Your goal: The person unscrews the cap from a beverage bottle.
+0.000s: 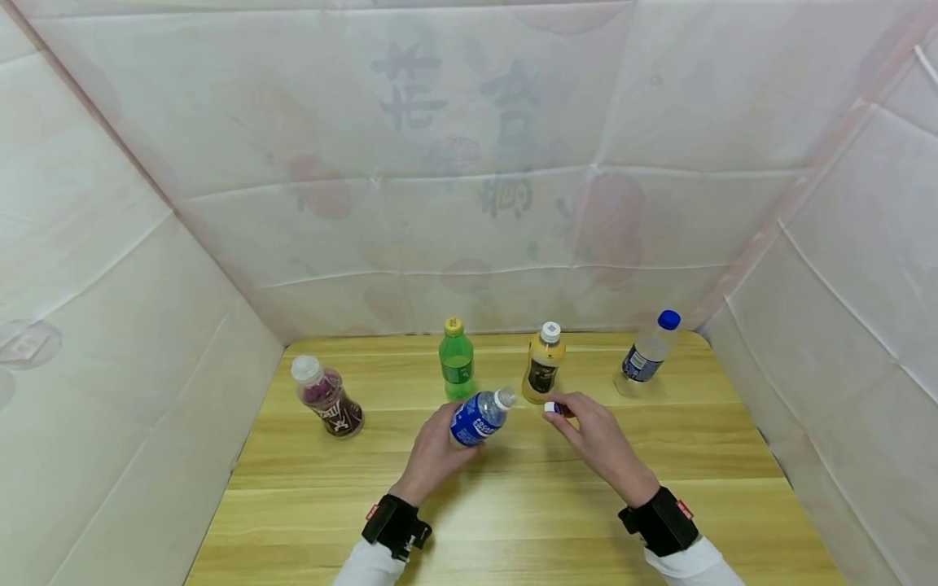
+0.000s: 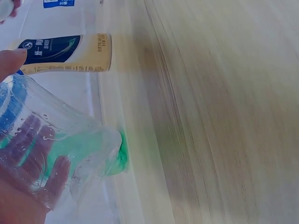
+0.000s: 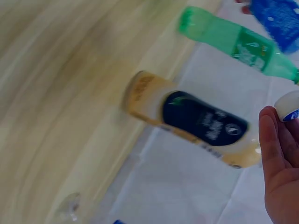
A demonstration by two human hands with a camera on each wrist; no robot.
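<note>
Yellow bottle (image 1: 543, 374) blocks just beyond right fingers (image 1: 575, 402), green bottle (image 1: 458, 368) beyond left fingers (image 1: 443, 417); I note room over tabletop (image 1: 523, 509) nearer than both.

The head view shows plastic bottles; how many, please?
5: purple bottle, left; green bottle, back; blue-labelled clear bottle in the left hand; yellow bottle near the right hand; clear blue-capped bottle at right. None seems hidden.

- The bottle (image 1: 479, 417) at lower centre was clear, its label (image 1: 472, 422) blue, white-lettered.
- The cap (image 1: 552, 408), right of centre, was white and blue.
- The green bottle (image 1: 458, 366) had a yellow top (image 1: 453, 326).
- The table (image 1: 513, 521) was yellow, wood-grained.
</note>
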